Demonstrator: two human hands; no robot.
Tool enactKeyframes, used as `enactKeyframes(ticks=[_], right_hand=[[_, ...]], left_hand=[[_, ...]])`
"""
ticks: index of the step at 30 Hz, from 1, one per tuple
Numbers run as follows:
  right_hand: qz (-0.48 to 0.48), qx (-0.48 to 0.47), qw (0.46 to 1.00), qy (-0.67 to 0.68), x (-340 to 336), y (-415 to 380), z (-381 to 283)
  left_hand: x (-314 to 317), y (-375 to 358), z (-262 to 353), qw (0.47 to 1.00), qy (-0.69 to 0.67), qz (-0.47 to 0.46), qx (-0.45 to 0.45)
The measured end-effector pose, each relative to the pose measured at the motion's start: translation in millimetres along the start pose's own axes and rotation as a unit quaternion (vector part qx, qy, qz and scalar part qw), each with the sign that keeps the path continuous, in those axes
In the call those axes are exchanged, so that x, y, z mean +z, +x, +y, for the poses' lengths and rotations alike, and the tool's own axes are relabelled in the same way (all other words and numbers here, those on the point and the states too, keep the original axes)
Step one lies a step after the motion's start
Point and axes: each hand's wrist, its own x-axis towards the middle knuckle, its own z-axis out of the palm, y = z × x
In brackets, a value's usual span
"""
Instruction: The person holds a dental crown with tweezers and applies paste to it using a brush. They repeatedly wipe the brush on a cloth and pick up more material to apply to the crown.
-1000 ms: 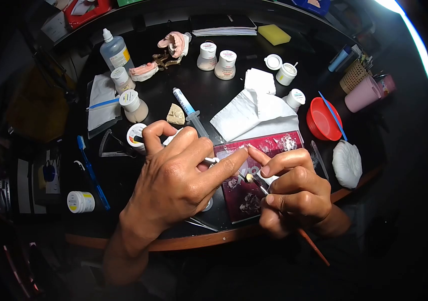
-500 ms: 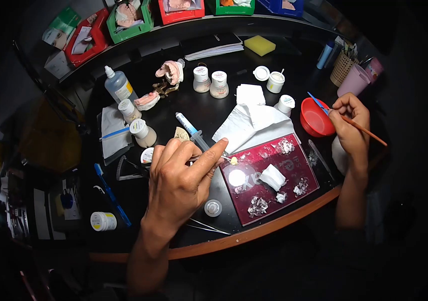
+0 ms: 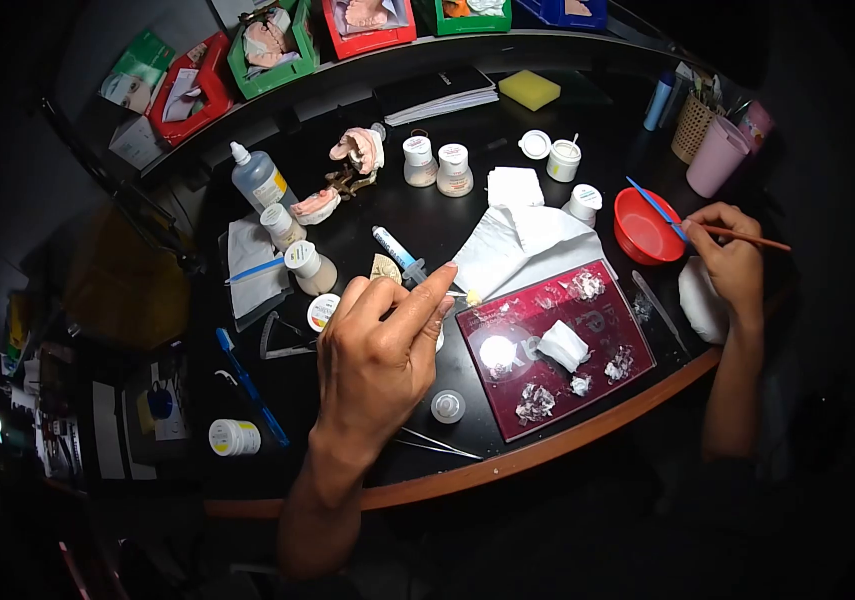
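Dark desk (image 3: 347,480) w/ wood front edge (image 3: 547,440); gap betw. L hand (image 3: 377,345) & R hand (image 3: 729,255). L pinches thin tool, small yellowish piece (image 3: 474,298) at its tip, nr top-left edge of maroon slab (image 3: 537,375). R grips brush (image 3: 747,237) by red bowl's (image 3: 637,245) right rim.

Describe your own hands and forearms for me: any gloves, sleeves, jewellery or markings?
Both the left hand and the right hand are ungloved, with no ring, watch, bracelet, cable or marking that I can make out. The left forearm and right forearm show no sleeve where lit; further back it is too dark to tell what is worn.
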Motion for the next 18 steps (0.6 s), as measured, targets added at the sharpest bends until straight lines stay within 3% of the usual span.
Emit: enactKeyframes(ticks=[2,8,13,16,18], right_hand=[[0.010,0.057,0.992,0.115,-14,-19,3],[0.008,0.037,0.995,0.092,-35,-82,35],[-0.032,0.155,0.978,0.136,-37,-98,56],[0.056,0.014,0.977,0.205,-29,-83,21],[0.043,-0.061,0.970,0.232,-18,-71,-34]], left_hand=[[-1,1,1,1.000,0.000,0.002,-0.001],[0,0,3,1.000,0.000,0.002,-0.010],[0,1,4,1.000,0.002,0.005,-0.009],[-2,1,5,1.000,0.003,0.006,-0.016],[-3,2,6,1.000,0.001,0.008,-0.018]])
